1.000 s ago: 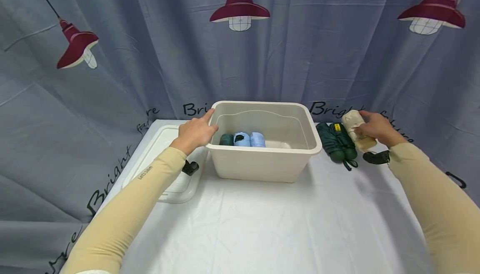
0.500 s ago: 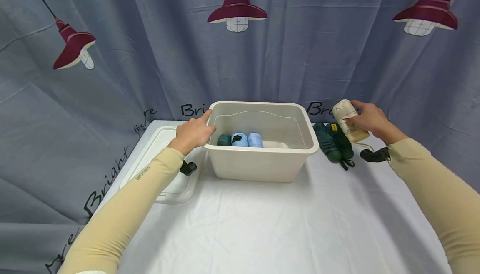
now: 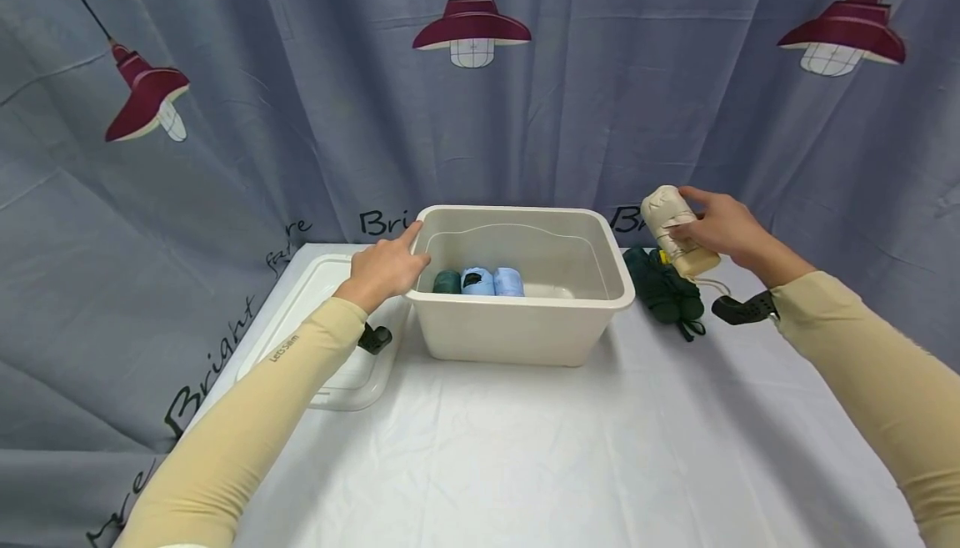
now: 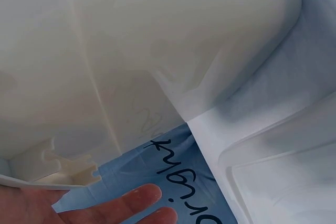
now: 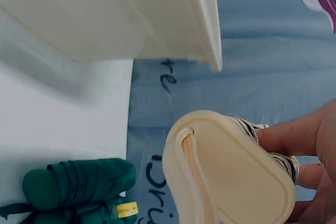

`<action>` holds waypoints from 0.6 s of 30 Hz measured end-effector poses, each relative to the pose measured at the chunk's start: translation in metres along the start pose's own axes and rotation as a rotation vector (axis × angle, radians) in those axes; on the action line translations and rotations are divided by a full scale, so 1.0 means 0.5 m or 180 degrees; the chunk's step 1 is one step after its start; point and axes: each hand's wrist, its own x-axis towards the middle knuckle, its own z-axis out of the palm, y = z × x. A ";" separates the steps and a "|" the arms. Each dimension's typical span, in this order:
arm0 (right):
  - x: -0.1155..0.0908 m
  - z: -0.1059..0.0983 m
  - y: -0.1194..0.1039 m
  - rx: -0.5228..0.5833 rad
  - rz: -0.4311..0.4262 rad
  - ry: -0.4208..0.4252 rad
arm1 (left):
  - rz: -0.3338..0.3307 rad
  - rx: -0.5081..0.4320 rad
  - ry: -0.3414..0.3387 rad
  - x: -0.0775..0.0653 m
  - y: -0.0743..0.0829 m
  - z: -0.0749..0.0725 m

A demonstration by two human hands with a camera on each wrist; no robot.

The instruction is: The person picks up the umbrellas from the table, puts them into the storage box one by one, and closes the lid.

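My right hand (image 3: 723, 227) grips a cream folding umbrella (image 3: 675, 227) by its side, raised above the table and tilted. The right wrist view shows its flat oval end (image 5: 241, 177) with a strap loop hanging from it. Below and beside it, dark green folding umbrellas (image 3: 662, 288) lie on the table, partly hidden in the head view. At the left end of a cream plastic bin (image 3: 517, 327), my left hand (image 3: 386, 268) touches the rim with its fingers fairly straight. Inside the bin stand one green roll-like thing (image 3: 447, 283) and two light blue ones (image 3: 493, 282).
A pale lid (image 3: 356, 377) lies flat on the white table (image 3: 480, 456), left of the bin and under the left wrist. Behind the table hangs a grey-blue curtain (image 3: 337, 114) printed with red lamps.
My right hand has lifted the cream umbrella and carried it left, from beside the green umbrellas to above them. My left hand stays at the bin's rim.
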 end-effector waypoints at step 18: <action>-0.017 0.000 -0.111 -0.0007 -0.0168 -0.0220 | 0.0009 0.0006 0.0000 0.001 -0.002 0.001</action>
